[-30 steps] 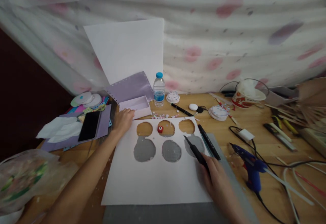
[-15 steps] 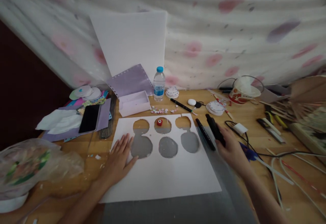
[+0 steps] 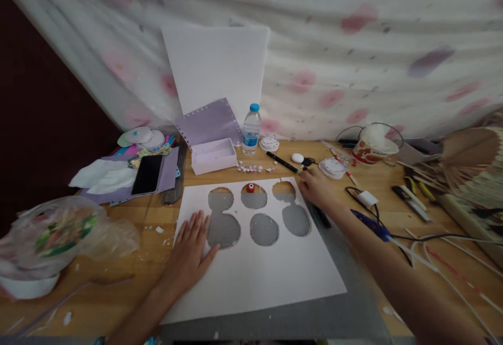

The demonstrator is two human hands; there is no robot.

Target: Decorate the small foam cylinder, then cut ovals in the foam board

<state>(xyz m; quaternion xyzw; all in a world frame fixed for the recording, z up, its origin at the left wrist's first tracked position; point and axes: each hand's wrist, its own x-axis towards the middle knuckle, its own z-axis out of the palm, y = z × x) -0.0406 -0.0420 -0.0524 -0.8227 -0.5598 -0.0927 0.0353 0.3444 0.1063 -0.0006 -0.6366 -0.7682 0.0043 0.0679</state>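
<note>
A white sheet (image 3: 255, 266) with six round holes cut in it lies on a grey mat (image 3: 346, 261) at the near edge of the wooden table (image 3: 393, 188), near its middle. The left hand (image 3: 190, 253) rests flat on the sheet's left side, fingers spread and holding nothing, its fingertips just beside the lower left hole. The right hand (image 3: 316, 188) lies at the sheet's far right corner — its fingers curl loosely over the edge, and I cannot tell whether they grip anything. A black tool (image 3: 320, 216) shows just under that wrist, along the sheet's right edge. A small red piece (image 3: 250, 187) sits in the middle hole of the far row. Beyond the sheet lie a black pen (image 3: 281, 162), a water bottle (image 3: 251, 130) and a white box (image 3: 214, 155) — the box toward the far left. A phone (image 3: 147, 175) lies on purple paper (image 3: 168, 175) at the table's left side, and a blue glue gun (image 3: 371, 224) lies to the right of the mat.
</note>
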